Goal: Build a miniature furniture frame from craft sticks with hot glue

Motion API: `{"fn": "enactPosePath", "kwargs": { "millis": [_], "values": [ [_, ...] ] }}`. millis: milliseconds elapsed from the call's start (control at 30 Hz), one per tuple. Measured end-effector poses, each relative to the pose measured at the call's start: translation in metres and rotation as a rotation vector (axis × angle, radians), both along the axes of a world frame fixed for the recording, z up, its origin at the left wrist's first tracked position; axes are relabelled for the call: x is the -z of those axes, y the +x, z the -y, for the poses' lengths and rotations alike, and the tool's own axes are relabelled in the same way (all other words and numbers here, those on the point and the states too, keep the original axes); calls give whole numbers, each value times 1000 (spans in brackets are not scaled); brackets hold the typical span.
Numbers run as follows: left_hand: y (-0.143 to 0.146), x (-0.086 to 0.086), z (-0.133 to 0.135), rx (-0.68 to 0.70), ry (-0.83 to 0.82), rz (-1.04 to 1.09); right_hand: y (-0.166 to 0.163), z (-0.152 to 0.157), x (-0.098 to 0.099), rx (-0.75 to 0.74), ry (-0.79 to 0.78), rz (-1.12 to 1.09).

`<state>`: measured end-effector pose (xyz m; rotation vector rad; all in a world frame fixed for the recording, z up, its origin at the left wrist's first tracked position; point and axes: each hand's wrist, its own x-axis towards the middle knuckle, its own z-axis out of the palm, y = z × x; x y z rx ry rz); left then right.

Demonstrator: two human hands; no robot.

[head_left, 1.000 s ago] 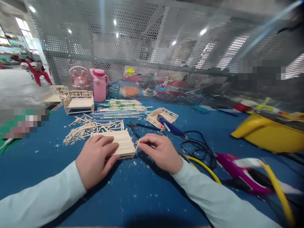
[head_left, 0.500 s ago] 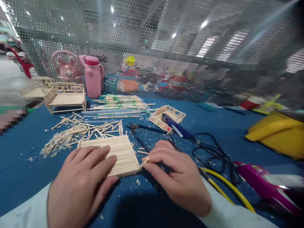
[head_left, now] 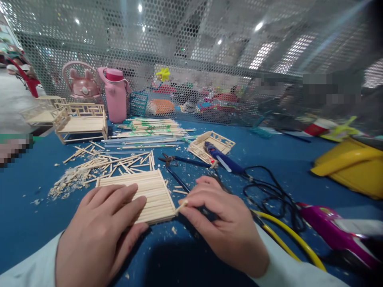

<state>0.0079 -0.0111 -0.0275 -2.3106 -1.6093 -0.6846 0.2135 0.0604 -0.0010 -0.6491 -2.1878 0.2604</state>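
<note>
One left hand (head_left: pixel 100 227): flat over slatted panel (head_left: pixel 152 195), unclenched.
Right hand (head_left: pixel 223 223): pinching short stick (head_left: pixel 181 206) at panel's near corner.
Stick: apparently being fitted, next calling for steady alignment.

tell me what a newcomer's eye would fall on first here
Probably the slatted wooden panel, low near the middle, with the left hand resting on it and the right hand pinching a short stick at its near right corner. Then come bright colours: the pink bottle at the back left and the magenta tool at the right.
</note>
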Motion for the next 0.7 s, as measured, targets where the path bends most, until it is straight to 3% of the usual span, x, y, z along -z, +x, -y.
{"fn": "enactPosePath", "kwargs": {
  "millis": [567,700],
  "values": [
    [-4,6,-1,21,-6,51,3,2,-2,-14,-55,60],
    [-7,2,3,7,8,147,3,1,-1,-20,-48,52]
  ]
}}
